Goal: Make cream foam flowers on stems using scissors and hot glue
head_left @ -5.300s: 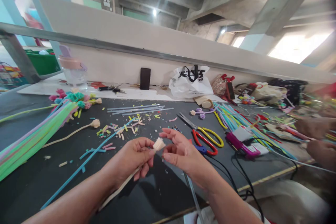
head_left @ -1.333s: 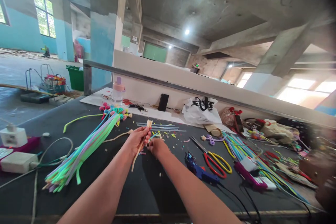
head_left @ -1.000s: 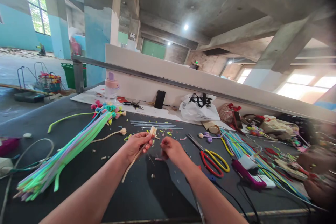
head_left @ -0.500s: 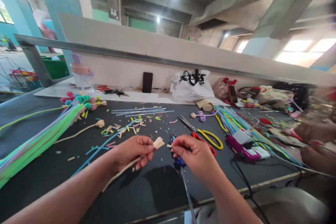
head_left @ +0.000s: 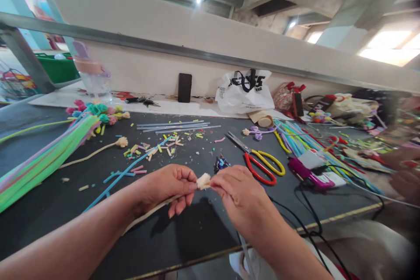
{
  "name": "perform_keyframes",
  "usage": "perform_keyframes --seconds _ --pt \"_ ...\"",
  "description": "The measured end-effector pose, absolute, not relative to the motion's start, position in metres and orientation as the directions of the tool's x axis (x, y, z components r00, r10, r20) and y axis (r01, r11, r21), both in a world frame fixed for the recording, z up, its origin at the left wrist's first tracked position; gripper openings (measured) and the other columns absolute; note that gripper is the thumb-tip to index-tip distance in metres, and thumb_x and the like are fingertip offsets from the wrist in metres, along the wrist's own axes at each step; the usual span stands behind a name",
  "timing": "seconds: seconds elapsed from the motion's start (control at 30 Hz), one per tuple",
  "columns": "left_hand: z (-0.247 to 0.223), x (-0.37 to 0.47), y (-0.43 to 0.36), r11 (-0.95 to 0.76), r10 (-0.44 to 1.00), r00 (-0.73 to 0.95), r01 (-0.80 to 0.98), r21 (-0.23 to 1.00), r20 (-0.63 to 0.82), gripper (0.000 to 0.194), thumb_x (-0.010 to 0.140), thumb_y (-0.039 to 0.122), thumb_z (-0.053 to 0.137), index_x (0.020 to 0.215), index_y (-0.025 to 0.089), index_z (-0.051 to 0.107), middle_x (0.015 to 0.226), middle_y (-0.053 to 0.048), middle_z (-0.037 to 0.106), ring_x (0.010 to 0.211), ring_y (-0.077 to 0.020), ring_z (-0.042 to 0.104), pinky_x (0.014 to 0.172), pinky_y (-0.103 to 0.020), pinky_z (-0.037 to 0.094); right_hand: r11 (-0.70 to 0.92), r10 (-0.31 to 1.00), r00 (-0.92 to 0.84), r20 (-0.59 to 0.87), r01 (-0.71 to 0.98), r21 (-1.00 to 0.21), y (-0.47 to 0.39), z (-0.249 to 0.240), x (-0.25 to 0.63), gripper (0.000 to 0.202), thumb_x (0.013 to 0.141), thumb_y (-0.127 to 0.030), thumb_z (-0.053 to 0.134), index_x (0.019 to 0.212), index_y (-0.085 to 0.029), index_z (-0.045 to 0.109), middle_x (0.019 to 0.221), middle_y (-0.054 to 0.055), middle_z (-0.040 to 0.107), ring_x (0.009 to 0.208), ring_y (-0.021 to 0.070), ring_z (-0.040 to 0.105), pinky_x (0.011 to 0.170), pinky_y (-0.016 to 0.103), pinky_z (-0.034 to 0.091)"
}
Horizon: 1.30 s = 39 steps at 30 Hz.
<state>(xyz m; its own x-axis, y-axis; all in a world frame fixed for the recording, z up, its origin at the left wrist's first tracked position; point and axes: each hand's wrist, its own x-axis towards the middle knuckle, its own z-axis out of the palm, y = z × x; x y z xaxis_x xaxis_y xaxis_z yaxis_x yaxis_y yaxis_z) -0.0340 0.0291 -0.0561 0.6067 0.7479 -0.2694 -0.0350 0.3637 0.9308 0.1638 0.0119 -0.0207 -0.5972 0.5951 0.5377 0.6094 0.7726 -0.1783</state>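
My left hand [head_left: 175, 188] pinches a cream pipe-cleaner flower [head_left: 204, 181] just below its head, and the stem trails back under my wrist. My right hand [head_left: 238, 192] has its fingertips closed at the other side of that head, on a small cream pipe-cleaner piece [head_left: 211, 183] that meets it. Partly hidden behind my right hand is a blue tool [head_left: 222, 164], too covered to name surely. Scissors [head_left: 259, 159] with one red and one yellow handle lie beyond that hand. A finished-looking cream flower [head_left: 122, 141] on a stem rests to the left.
Bundled green and purple pipe cleaners with coloured flower heads [head_left: 62, 157] lie left. Cut bits [head_left: 157, 151] and clear sticks [head_left: 177, 127] are scattered mid-table. A phone [head_left: 184, 88], bottle [head_left: 92, 76] and white bag [head_left: 244, 94] stand behind. A purple device [head_left: 305, 174] with cables and another person's hand [head_left: 405, 170] are right.
My right hand has moved left, bringing its small cream piece against the flower head. My left hand keeps its hold. The view has tilted down slightly.
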Motion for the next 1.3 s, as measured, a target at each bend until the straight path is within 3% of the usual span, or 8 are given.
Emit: perform_keyframes --seconds 0.27,0.9,1.3 --pt "-0.053 -0.032 0.028 0.375 0.734 0.6 0.033 0.926 -0.319 0.017 0.073 0.031 0.062 0.071 0.016 0.054 0.051 0.004 0.057 0.035 -0.006 0.05 0.031 -0.013 0.04 0.759 0.637 -0.643 0.425 0.621 -0.198 0.013 -0.024 0.164 0.025 0.084 -0.005 0.041 0.081 -0.018 0.061 0.075 0.004 0.063 0.074 0.0161 0.057 0.077 0.033 0.036" --pt "-0.055 -0.032 0.029 0.386 0.728 0.604 0.029 0.922 -0.324 0.014 0.073 0.029 0.06 0.074 0.016 0.054 0.052 0.004 0.058 0.034 -0.0056 0.05 0.03 -0.013 0.039 0.743 0.662 -0.656 0.363 0.636 -0.207 0.01 -0.03 0.156 0.027 0.079 0.002 0.04 0.081 -0.019 0.058 0.075 0.002 0.059 0.075 0.0153 0.054 0.082 0.033 0.028" --pt "-0.052 -0.031 0.028 0.371 0.733 0.588 0.074 0.926 -0.341 0.011 0.071 0.026 0.058 0.076 0.016 0.056 0.052 0.004 0.058 0.034 -0.0061 0.049 0.03 -0.014 0.039 0.701 0.687 -0.622 0.376 0.704 -0.117 0.009 -0.031 0.154 0.018 0.084 -0.003 0.043 0.088 -0.019 0.051 0.082 0.002 0.062 0.07 0.0149 0.055 0.081 0.034 0.027"
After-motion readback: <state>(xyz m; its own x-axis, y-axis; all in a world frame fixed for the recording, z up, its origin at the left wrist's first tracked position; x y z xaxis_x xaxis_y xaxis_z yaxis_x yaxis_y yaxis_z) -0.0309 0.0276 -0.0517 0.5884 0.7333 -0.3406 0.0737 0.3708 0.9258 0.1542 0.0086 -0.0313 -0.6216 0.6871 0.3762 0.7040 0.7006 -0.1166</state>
